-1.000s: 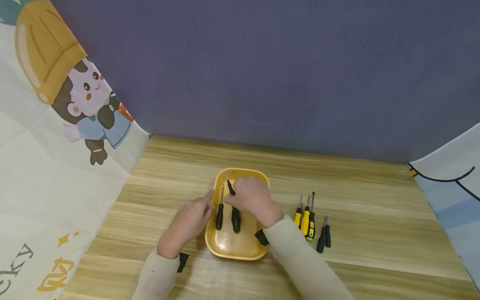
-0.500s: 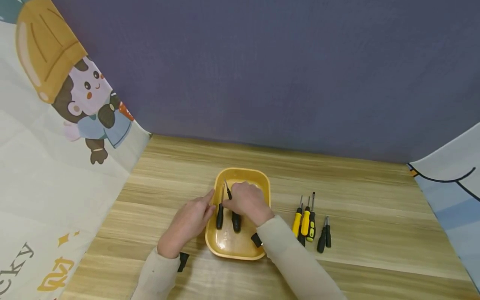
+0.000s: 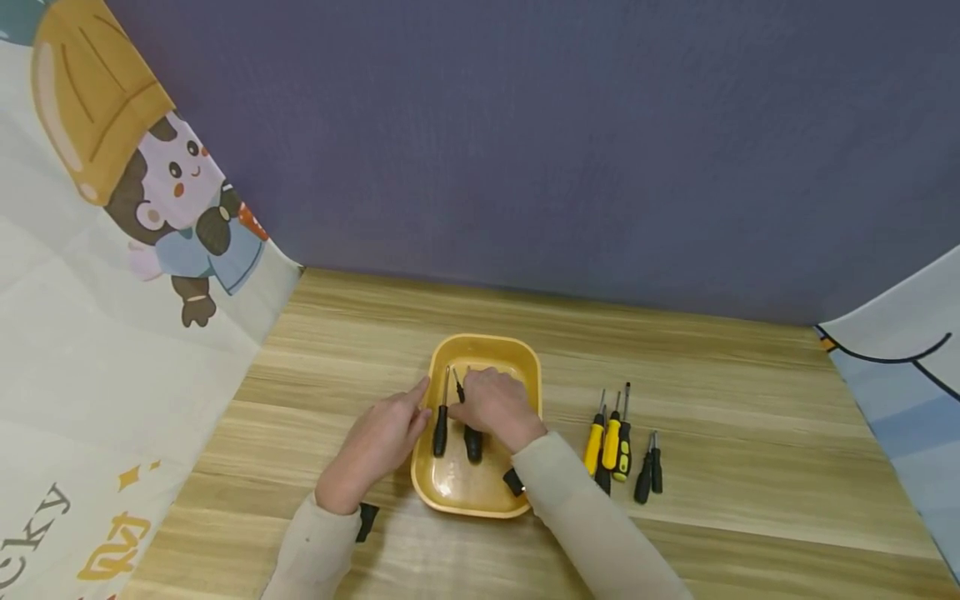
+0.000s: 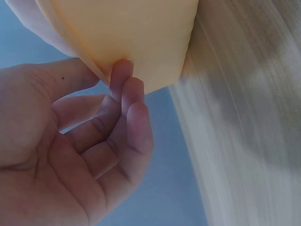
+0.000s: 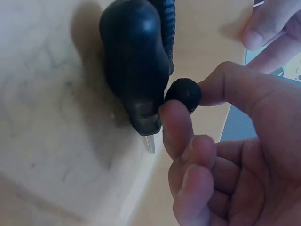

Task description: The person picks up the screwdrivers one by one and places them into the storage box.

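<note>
My left hand (image 3: 381, 442) holds the left rim of a yellow plastic tray (image 3: 450, 493). In the left wrist view its fingertips rest against the tray's outer wall (image 4: 155, 47), with the thumb by the rim. Over the tray's middle, my right hand (image 3: 498, 408) pinches a small black screwdriver (image 5: 184, 94) by its handle end, between thumb and index finger. Its thin shaft points away from me. Two larger black-handled screwdrivers lie in the tray, a slim screwdriver (image 3: 440, 433) at left and a thicker screwdriver (image 3: 473, 446) beside it, partly hidden under my right hand.
Right of the tray, several yellow and black screwdrivers (image 3: 611, 446) lie grouped on the wooden table (image 3: 750, 467). Two small black screwdrivers (image 3: 648, 477) lie further right. A dark blue partition (image 3: 525, 150) stands behind the table.
My right hand has shifted slightly left and toward me, drawing the small screwdriver's tip nearer inside the tray. The left hand keeps its place on the rim.
</note>
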The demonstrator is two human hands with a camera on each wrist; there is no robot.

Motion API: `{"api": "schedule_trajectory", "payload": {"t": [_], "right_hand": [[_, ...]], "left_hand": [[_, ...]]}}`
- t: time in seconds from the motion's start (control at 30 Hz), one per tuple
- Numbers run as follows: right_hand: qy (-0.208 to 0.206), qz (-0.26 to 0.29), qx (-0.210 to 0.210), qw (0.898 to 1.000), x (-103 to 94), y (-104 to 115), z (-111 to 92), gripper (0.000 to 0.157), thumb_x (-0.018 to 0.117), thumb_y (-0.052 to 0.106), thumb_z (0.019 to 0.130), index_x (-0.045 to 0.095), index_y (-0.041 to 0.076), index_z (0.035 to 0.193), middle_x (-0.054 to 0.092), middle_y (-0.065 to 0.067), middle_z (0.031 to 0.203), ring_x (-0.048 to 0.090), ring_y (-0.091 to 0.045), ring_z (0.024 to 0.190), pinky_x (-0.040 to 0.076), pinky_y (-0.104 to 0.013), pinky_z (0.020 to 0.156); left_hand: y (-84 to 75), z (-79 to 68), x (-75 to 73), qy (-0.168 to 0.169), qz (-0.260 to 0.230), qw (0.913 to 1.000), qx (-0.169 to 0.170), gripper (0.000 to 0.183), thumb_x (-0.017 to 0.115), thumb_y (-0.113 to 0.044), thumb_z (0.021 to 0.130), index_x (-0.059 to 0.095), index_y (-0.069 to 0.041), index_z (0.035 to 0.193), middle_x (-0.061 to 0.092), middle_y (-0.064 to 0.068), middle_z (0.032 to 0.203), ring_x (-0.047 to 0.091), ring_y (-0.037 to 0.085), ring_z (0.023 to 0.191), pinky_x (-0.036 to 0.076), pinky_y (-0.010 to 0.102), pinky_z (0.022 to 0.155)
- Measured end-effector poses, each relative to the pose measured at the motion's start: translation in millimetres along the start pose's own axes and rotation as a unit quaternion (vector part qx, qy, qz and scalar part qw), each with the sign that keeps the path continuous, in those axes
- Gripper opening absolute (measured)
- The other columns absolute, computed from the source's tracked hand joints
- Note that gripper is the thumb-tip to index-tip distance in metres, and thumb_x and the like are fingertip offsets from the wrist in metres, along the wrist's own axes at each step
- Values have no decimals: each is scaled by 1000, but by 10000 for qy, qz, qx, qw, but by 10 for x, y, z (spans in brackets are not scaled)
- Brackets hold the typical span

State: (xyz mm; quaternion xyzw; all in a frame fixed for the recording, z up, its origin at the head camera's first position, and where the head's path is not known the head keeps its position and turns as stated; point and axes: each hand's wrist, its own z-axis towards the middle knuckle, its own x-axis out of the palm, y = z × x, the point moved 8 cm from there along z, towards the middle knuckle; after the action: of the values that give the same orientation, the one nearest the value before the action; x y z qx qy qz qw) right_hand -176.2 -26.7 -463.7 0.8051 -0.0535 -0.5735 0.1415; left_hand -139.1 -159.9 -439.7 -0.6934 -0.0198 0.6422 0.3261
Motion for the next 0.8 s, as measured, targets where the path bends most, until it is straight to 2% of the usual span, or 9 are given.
{"api": "schedule_trajectory", "payload": {"t": [0.23,0.4,0.6,0.8], "right_hand": [[-3,-120,-22,9999,-11,11,-11,41,70,42,90,58,14,63,52,1,58,52,-15,50,43,-31,47],[-45,-190,-234,9995,-120,51,-76,39,69,38,93,57,15,64,53,0,59,51,-14,51,44,-30,48],[-70,-98,-340,9994,-298,8,-223,37,65,32,96,57,14,64,50,0,58,47,-14,48,41,-30,45],[-215,-99,-241,9994,-440,-153,-457,28,64,34,97,58,14,77,51,0,62,47,-14,51,39,-30,45]], "left_hand": [[10,17,2,-34,21,10000,4,53,65,-13,99,48,4,145,49,-7,69,45,7,57,43,25,52],[10,13,-3,-64,19,10000,13,53,66,-13,98,48,5,145,49,-6,68,45,7,56,43,25,52],[21,0,5,-30,-1,10000,-24,53,66,-13,98,48,4,145,50,-7,69,45,7,56,43,25,52],[29,-5,2,-11,-20,9999,-121,54,66,-15,98,47,2,146,51,-7,69,46,7,56,44,24,53]]}}
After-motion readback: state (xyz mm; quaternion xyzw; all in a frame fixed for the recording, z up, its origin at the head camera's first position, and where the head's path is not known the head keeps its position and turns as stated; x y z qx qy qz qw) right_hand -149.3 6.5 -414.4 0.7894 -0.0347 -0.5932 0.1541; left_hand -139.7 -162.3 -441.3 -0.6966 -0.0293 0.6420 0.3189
